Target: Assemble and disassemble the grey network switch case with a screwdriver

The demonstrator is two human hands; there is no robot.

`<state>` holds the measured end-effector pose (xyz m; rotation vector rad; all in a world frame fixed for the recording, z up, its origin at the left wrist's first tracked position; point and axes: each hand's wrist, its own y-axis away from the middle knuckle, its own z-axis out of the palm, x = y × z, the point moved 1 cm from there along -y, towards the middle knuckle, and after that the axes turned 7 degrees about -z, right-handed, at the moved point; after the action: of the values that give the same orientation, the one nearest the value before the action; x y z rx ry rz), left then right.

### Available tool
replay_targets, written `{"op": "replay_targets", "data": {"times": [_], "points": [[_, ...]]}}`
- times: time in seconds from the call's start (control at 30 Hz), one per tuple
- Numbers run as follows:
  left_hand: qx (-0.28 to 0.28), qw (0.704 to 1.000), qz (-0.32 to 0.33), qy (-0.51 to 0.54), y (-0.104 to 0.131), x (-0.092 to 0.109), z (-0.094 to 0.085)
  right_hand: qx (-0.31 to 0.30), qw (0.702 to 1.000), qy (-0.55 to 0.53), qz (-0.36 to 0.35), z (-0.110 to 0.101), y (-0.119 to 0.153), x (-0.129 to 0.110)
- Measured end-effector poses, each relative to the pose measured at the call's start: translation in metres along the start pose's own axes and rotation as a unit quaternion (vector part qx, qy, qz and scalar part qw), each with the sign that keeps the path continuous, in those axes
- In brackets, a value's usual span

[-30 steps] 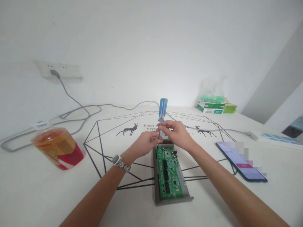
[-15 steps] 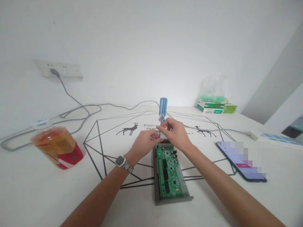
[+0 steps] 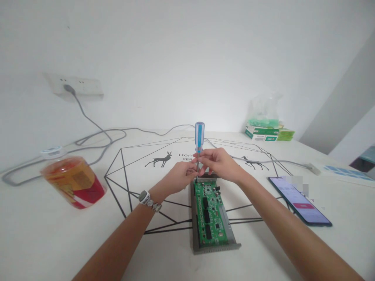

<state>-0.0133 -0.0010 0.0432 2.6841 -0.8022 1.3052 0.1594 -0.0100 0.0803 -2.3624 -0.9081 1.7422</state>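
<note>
A screwdriver (image 3: 199, 134) with a clear blue handle stands upright over the far left corner of a green circuit board (image 3: 212, 214). The board sits in a grey metal casing (image 3: 216, 247) on the table. My right hand (image 3: 218, 164) is closed, its fingers pinching the screwdriver's shaft just below the handle. Lower down, my left hand (image 3: 181, 177) is closed too, thumb and fingers round the shaft near its tip. The tip meets the board's corner; any screw under it is too small to make out. A watch (image 3: 149, 201) is on my left wrist.
To the left stands a plastic bottle of red drink (image 3: 74, 183). A grey cable (image 3: 140, 128) runs from a wall socket (image 3: 82, 86) across the table's back. On the right lie a phone (image 3: 301, 203) and, further back, green-and-white boxes (image 3: 261, 132) under a plastic bag.
The screwdriver has become more upright and its handle has turned. My right fingers have shifted to a tighter pinch on the shaft. The left hand has stayed at the board's corner.
</note>
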Motion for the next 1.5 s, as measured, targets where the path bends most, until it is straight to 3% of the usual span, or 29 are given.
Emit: {"op": "replay_targets", "data": {"times": [0.37,0.5,0.73,0.83,0.97,1.03,1.2,1.3,1.43,1.5], "points": [[0.116,0.992,-0.046,-0.025,-0.005,-0.008,0.011,0.130,0.982,0.125,-0.052,0.007,0.000,0.010],[0.069,0.994,-0.071,0.037,-0.006,-0.008,0.011,0.134,0.981,0.127,-0.055,0.006,0.000,0.008],[-0.004,0.990,-0.112,0.089,-0.006,-0.015,0.009,0.016,0.999,-0.032,0.003,-0.002,-0.003,0.003],[-0.033,0.990,-0.107,0.085,-0.004,-0.011,0.007,0.029,0.999,-0.039,-0.004,-0.004,-0.004,0.006],[-0.048,0.990,-0.111,0.071,-0.002,-0.002,0.005,0.095,0.995,0.024,-0.036,-0.002,-0.006,0.011],[-0.024,0.993,-0.107,0.044,-0.001,-0.001,0.006,0.127,0.989,0.057,-0.052,0.001,-0.006,0.012],[0.097,0.993,-0.070,-0.005,-0.003,-0.006,0.009,0.180,0.975,0.102,-0.084,0.008,-0.004,0.013],[0.092,0.993,-0.072,0.019,-0.005,-0.010,0.010,0.161,0.979,0.094,-0.082,0.007,-0.005,0.012],[0.072,0.994,-0.069,0.040,-0.005,-0.011,0.008,0.067,0.994,0.060,-0.064,0.002,-0.007,0.010],[0.069,0.995,-0.062,0.039,-0.003,-0.010,0.006,0.058,0.995,0.061,-0.049,0.000,-0.008,0.010]]}}
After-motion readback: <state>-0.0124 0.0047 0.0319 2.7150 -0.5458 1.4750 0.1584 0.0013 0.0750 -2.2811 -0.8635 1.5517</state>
